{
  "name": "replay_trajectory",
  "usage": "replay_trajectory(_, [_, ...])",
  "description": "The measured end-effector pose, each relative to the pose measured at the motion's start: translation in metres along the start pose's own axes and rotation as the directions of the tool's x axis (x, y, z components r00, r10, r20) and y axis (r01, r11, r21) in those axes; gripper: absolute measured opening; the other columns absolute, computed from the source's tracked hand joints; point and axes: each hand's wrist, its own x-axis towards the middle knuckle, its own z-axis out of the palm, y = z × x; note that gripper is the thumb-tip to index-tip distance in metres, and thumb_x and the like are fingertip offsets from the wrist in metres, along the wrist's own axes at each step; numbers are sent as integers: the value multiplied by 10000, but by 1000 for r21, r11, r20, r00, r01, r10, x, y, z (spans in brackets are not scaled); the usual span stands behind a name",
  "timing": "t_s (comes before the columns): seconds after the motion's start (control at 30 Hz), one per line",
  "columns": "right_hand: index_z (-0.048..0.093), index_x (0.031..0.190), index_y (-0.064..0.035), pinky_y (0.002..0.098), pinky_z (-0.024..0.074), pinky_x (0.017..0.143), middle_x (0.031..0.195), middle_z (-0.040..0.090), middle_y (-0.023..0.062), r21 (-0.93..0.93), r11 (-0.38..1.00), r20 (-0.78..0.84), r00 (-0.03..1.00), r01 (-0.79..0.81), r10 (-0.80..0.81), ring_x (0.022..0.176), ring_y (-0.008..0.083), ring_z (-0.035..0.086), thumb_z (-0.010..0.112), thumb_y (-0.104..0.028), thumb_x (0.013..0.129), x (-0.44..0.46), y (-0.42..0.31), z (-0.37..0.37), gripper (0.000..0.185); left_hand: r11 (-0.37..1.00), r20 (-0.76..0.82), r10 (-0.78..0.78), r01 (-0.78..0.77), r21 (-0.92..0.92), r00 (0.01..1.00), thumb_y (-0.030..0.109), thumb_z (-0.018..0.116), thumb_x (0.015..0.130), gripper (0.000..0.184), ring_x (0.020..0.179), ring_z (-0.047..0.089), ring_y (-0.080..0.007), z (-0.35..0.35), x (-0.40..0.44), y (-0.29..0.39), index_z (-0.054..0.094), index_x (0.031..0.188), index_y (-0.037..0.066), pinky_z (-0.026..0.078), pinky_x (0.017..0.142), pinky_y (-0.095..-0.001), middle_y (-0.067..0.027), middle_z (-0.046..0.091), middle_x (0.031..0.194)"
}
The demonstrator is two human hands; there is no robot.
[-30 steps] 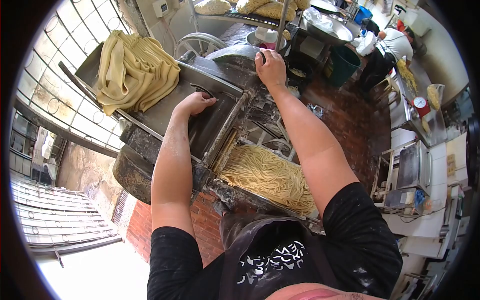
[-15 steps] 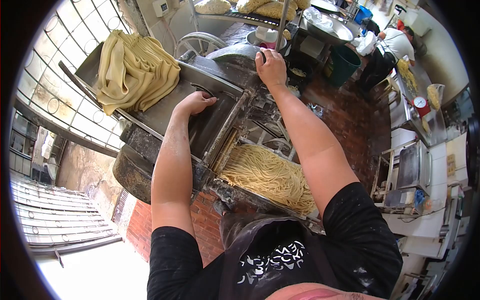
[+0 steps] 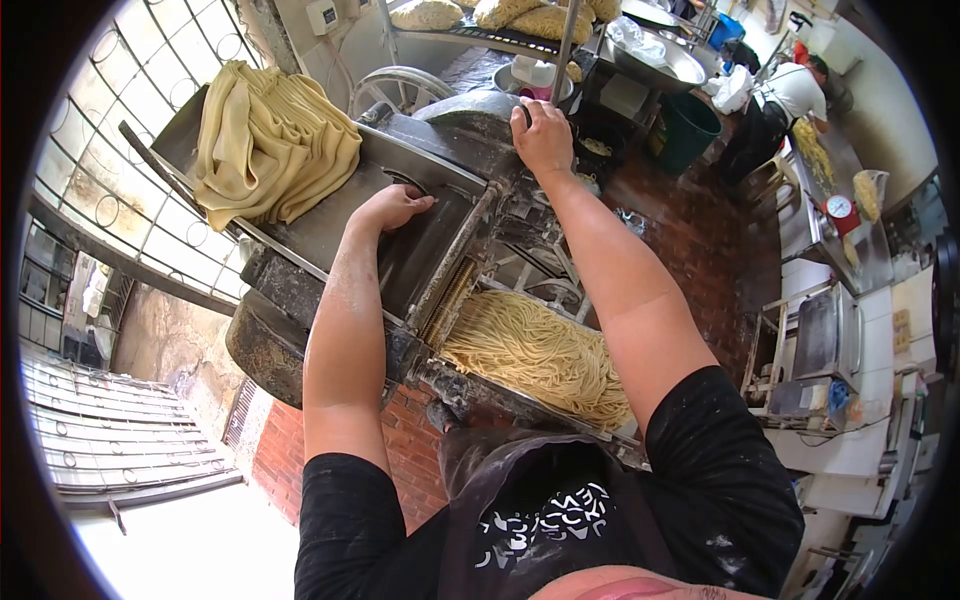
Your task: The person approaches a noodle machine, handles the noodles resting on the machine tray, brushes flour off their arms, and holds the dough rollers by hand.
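Fingers of the left hand (image 3: 392,207) curl loosely at the metal tray (image 3: 318,238) of the noodle machine (image 3: 465,148); whether they grip anything cannot be told. On the machine's far side, the right hand (image 3: 545,137) rests with bent fingers by its rounded cover (image 3: 475,105); a grip there is equally unclear. Folded dough (image 3: 275,150) lies heaped on the machine's left end, and cut noodles (image 3: 535,350) lie at its right end. Well beyond the machine, a person (image 3: 795,95) in white bends forward.
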Motion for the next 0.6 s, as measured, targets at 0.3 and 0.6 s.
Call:
replay_trajectory(0.3, [576,1436,-133,523,453,1063,1362,619,205,34,981,290,942,-190,172,1259,402,581,460,-600,1000,7,17,-3,649,999,22,-19,18,32,1000,546,706,939,564,869,687,-218,-3,-3,5,719,1232,65,551,733,-373,-110,747,1032])
replay_trajectory(0.6, [563,1446,-132,517,455,1075,1369,617,204,11,977,314,929,-212,198,1273,411,573,434,-615,1003,5,19,-1,668,999,65,14,-17,39,998,566,703,936,631,891,673,-206,-1,8,-3,671,1346,88,568,746,-376,-106,726,1095])
